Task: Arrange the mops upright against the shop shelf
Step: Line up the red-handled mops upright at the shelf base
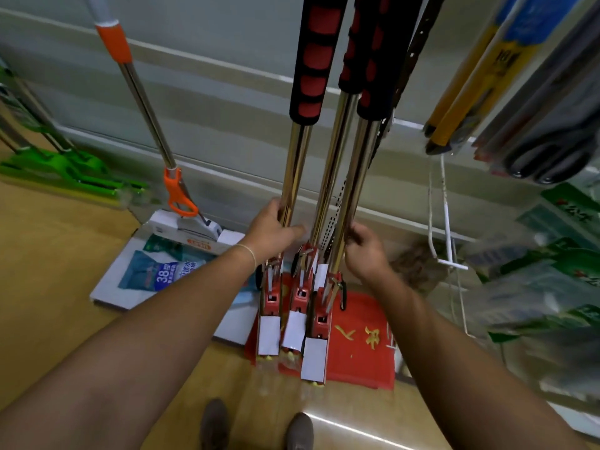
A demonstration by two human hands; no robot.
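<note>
Left hand [271,230] grips the left mop pole [293,177]; right hand [365,246] grips the right mop pole [352,186]. Handle tops are cut off; fingers partly hidden.

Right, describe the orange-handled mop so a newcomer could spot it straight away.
Start at the grey shelf wall and look left of the three red-and-black-gripped mops that the hands hold. The orange-handled mop leans there alone, untouched. Only it has an orange grip, an orange lever and a white boxed head.
</note>
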